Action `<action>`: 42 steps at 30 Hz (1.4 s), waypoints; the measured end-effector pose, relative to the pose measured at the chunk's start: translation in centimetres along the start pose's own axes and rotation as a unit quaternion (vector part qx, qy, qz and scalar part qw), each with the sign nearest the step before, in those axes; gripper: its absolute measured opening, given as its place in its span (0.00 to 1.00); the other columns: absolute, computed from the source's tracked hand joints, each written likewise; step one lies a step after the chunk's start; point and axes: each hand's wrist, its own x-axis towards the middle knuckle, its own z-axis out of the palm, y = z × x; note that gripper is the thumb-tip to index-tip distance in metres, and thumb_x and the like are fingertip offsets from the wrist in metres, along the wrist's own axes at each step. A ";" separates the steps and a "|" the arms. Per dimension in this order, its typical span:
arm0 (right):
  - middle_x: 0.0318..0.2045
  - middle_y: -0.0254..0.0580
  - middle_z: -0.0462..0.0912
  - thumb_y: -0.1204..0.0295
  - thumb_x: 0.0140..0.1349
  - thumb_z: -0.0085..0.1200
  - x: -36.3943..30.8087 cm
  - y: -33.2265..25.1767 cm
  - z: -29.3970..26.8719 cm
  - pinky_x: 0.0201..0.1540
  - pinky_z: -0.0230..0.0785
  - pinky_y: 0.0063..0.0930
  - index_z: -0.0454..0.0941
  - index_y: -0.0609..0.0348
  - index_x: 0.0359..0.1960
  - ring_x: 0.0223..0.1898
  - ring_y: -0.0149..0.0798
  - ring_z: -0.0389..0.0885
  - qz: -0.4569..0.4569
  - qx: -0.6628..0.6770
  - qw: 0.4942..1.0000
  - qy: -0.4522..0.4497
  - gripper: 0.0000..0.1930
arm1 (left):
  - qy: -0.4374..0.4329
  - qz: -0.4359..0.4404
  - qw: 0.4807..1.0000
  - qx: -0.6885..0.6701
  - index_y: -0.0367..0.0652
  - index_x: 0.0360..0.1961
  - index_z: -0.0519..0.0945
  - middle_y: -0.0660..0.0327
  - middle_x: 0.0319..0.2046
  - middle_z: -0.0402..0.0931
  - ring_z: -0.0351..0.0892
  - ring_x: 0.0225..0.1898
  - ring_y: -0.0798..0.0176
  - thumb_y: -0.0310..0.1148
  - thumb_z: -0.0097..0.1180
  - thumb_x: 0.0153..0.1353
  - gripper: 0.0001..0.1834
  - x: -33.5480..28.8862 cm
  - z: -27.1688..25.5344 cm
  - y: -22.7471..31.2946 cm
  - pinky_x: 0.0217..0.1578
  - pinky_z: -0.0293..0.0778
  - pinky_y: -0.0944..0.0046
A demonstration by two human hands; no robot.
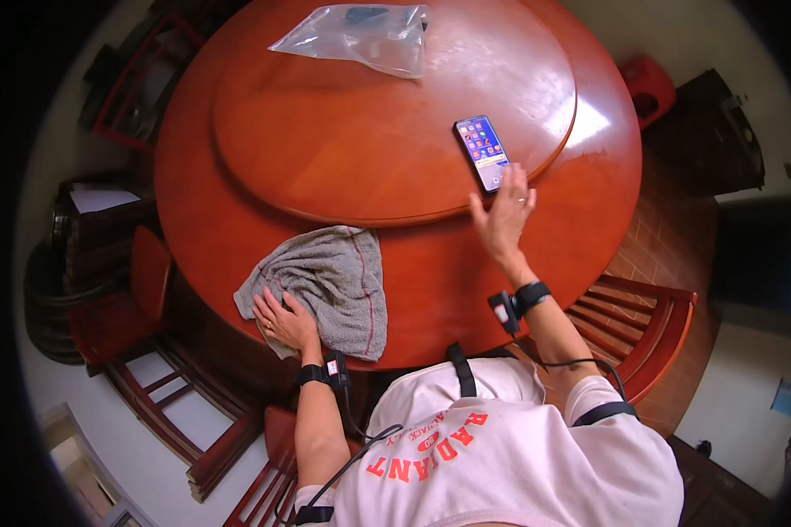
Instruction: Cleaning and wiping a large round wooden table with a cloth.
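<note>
A grey towel (338,281) with thin red stripes lies rumpled at the near edge of the round wooden table (431,290). On its left part rests my left hand (287,321), fingers stretched out and a little apart. A smartphone (482,151) with its screen lit lies on the raised round turntable (343,158), close to the turntable's near right edge. My right hand (505,215) is at the phone's lower end with fingers spread, some of them over its lower right corner. Whether those fingertips touch the screen I cannot tell.
A clear plastic bag (360,39) lies at the far side of the turntable. Wooden chairs stand around the table, one slatted chair (637,329) at the right and another (180,408) at the lower left. A red stool (649,92) stands beyond the table's right side.
</note>
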 end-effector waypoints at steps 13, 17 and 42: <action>0.63 0.62 0.59 0.46 0.55 0.55 -7.2 -15.9 4.5 0.67 0.42 0.56 0.63 0.55 0.62 0.66 0.60 0.53 -0.225 0.188 0.902 -0.317 0.37 | 0.008 -0.011 1.000 -0.016 0.48 0.64 0.67 0.53 0.67 0.58 0.51 0.69 0.49 0.48 0.42 0.66 0.27 -0.9 -0.4 2.4 0.64 0.50 0.45; 0.66 0.64 0.53 0.38 0.54 0.51 -7.5 -15.1 5.8 0.68 0.36 0.61 0.60 0.52 0.66 0.68 0.63 0.48 -0.240 0.161 0.913 -0.287 0.43 | -0.014 -0.027 1.000 0.004 0.49 0.66 0.64 0.53 0.68 0.56 0.49 0.70 0.48 0.51 0.42 0.66 0.30 -0.6 -0.2 3.7 0.65 0.48 0.44; 0.68 0.55 0.52 0.42 0.57 0.51 -8.9 -0.5 -3.3 0.68 0.36 0.59 0.62 0.43 0.65 0.70 0.55 0.47 -0.262 0.077 0.893 -0.358 0.36 | -0.210 0.111 0.968 -0.081 0.45 0.71 0.51 0.40 0.71 0.36 0.30 0.72 0.35 0.61 0.56 0.55 0.50 -11.8 -6.0 5.2 0.66 0.33 0.35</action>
